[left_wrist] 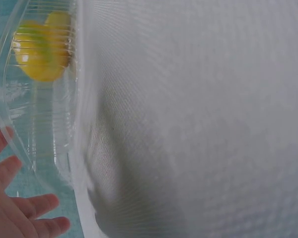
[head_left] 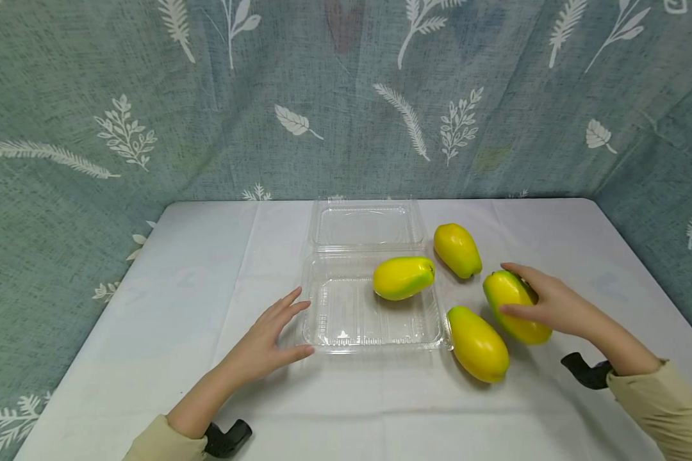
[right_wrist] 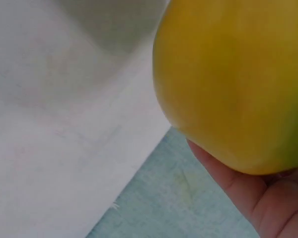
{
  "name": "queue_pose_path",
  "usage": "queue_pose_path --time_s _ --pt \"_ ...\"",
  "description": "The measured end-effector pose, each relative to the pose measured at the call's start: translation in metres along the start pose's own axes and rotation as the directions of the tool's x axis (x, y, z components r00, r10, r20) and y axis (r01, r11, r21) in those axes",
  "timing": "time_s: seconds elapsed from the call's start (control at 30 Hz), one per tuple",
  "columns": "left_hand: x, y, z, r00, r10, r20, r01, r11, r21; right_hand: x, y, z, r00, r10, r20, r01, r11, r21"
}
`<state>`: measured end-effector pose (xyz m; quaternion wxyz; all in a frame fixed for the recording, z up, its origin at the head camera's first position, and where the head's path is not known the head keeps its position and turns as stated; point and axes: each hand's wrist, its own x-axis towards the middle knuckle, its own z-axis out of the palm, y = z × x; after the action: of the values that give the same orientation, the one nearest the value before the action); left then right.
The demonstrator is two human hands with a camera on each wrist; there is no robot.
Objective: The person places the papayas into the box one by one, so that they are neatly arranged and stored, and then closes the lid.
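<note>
A clear plastic clamshell box [head_left: 346, 326] lies opened flat, its lid [head_left: 363, 225] folded back toward the far edge. One yellow-green papaya [head_left: 402, 279] is in the right part of its base. My left hand [head_left: 259, 349] is beside the box's left wall, fingers spread and holding nothing; in the left wrist view its fingers [left_wrist: 44, 204] show near the clear wall. My right hand [head_left: 548, 299] grips another papaya [head_left: 510, 304] to the right of the box, thumb on the near side and fingers over the far side. The right wrist view shows this papaya [right_wrist: 228, 84] close up against the hand.
Two more papayas are right of the box: one [head_left: 457, 250] near the lid hinge, the other [head_left: 477, 346] by the front right corner. A white cloth [head_left: 334, 403] covers the table, and a leaf-patterned curtain [head_left: 346, 128] hangs behind it.
</note>
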<state>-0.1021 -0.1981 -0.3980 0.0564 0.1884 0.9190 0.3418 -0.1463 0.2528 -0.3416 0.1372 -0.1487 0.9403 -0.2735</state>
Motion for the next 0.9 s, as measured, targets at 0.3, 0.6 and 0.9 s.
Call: queue_pose_path --time_s 0.3,0.6,0.9 --pt "0.000 0.000 0.000 1.000 0.001 0.001 -0.001 1.000 -0.002 -0.003 -0.013 -0.004 0.996 -0.089 -0.028 0.090 0.995 0.033" --pt "0.000 -0.001 0.000 1.000 0.001 0.003 -0.001 1.000 -0.002 -0.008 -0.028 -0.004 0.994 -0.085 -0.061 0.090 0.993 0.072" --pt "0.000 -0.002 0.001 1.000 0.006 0.001 -0.006 1.000 -0.003 -0.009 -0.041 0.000 0.985 -0.109 -0.131 0.125 0.984 0.126"
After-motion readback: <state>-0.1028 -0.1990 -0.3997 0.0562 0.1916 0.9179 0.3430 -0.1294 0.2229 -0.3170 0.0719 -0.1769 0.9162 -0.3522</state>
